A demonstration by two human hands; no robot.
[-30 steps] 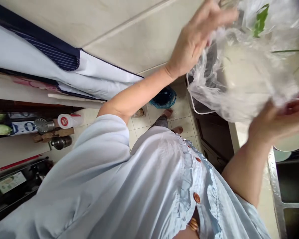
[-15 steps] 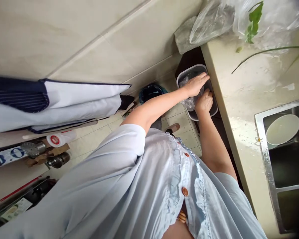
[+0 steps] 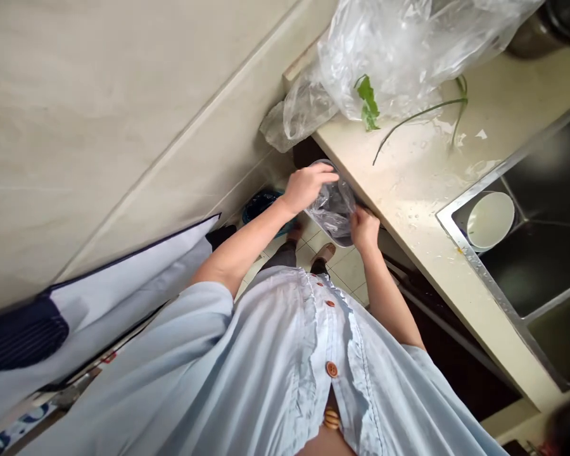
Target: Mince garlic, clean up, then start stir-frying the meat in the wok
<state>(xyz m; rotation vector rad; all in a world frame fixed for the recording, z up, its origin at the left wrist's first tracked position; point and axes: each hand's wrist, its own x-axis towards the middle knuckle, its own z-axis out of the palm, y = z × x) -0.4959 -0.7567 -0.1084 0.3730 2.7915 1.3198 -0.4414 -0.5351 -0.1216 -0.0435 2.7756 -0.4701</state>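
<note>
The right hand (image 3: pixel 365 228) is clamped on the edge of a clear bag (image 3: pixel 333 206) inside the bin (image 3: pixel 344 242), seemingly to hold it spread; the left hand (image 3: pixel 308 188) lies across the opposite side, grip unclear. Beyond, loose plastic (image 3: pixel 384 54) covers the counter's (image 3: pixel 399 202) end.

A pale blue shirt (image 3: pixel 266 361) with short, loose sleeves (image 3: pixel 206 316), ruffles (image 3: pixel 308 335) down the front and round brown buttons (image 3: pixel 331 369); dark trousers (image 3: pixel 285 254).
</note>
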